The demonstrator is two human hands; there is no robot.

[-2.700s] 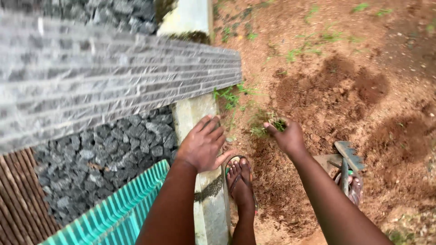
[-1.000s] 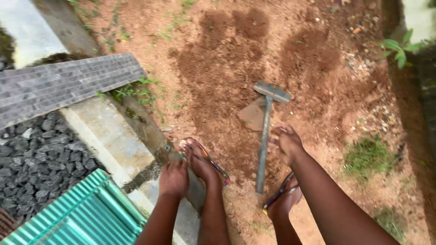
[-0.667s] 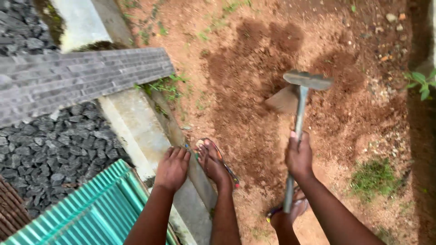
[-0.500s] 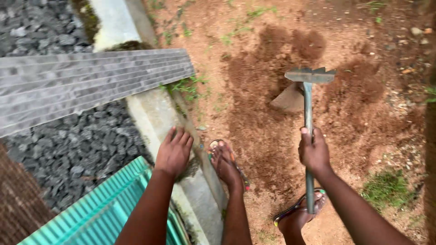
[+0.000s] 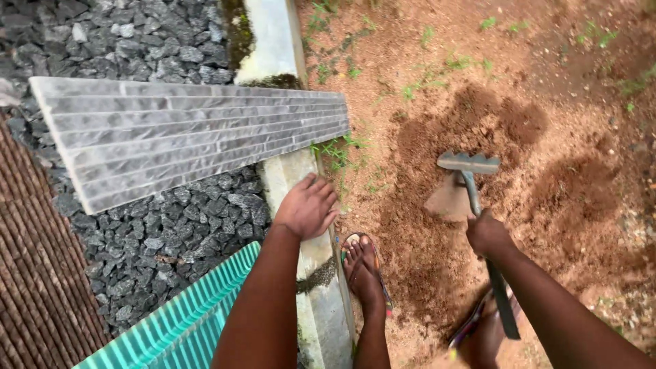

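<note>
Red-brown soil (image 5: 547,89) with sparse weeds (image 5: 338,154), bordered by a concrete kerb (image 5: 301,184); grey gravel (image 5: 171,225) and a ribbed grey slab (image 5: 191,137) lie beyond it. Left hand (image 5: 309,207): fingers spread, palm flat on the kerb, holding nothing. Right hand (image 5: 486,234): closed round the hoe (image 5: 471,188) handle at mid-length. Hoe: grey metal shaft, flat rusty blade resting on darker, loosened soil, a notched bar across the head. A sandalled foot (image 5: 362,266) stands just beside the kerb. Teal ribbed sheet (image 5: 178,328) at lower left.
</note>
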